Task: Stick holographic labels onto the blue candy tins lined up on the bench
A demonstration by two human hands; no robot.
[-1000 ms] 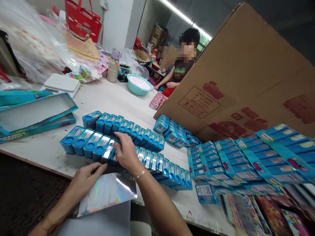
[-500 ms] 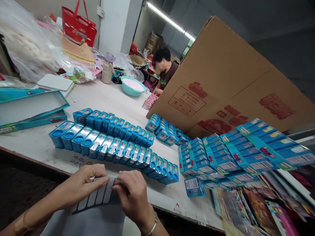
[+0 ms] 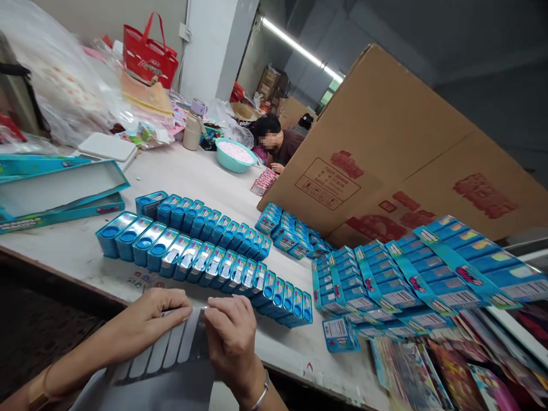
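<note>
1. Sheet of pale, elongated labels: it sits at lower centre-left of the frame, between your hands, with a larger pale sheet below it at the bottom.
2. Your left hand has its thumb and index finger closed together on the sheet's upper edge.
3. Your right hand has its fingers curled in at the sheet's upper right edge; its thumb side is hidden, so you cannot tell whether they pinch anything.
4. Expect the sheet to be light, thin and bendy, probably slick on its surface and easy to crease. Grip it by the margin, near the edge, clear of the label faces.
5. Mind the near edge of the table, slanting from left of the frame down to lower right; the sheet overlaps it in view.
6. Just beyond stand two close-set rows of blue containers, leaving you a narrow bare strip in front. At lower right, a lone blue pack and stacked blue boxes limit sideways room.
</note>
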